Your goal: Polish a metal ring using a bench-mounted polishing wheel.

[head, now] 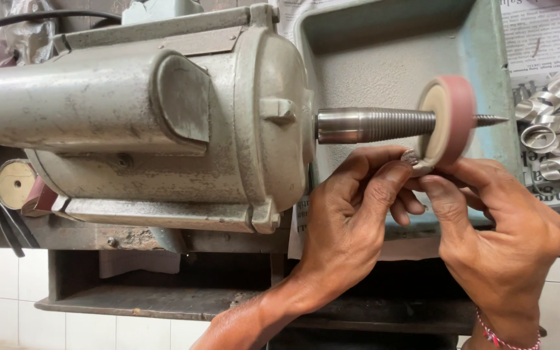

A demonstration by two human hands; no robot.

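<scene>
1. Pressing a small metal ring (411, 157) against the lower edge of the pink wheel (450, 120), both hands pinch it.
2. Left hand (351, 220) and right hand (497, 236) have fingers (384, 185) clamped on the ring.
3. Wheel sits on the motor (137, 123) spindle (374, 125).
4. Loose rings (555, 129) lie right.

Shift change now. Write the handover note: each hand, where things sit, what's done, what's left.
Left hand: pinches a small metal ring against the lower edge of the pink wheel.
Right hand: steadies the same ring from the other side, thumb up by the wheel.
Wheel sits on the tapered spindle of the grey motor.
Pile of shiny rings lies on newspaper to the right, whether finished I cannot tell.
Done: ring at the wheel.
Left: this ring's polishing.
</scene>
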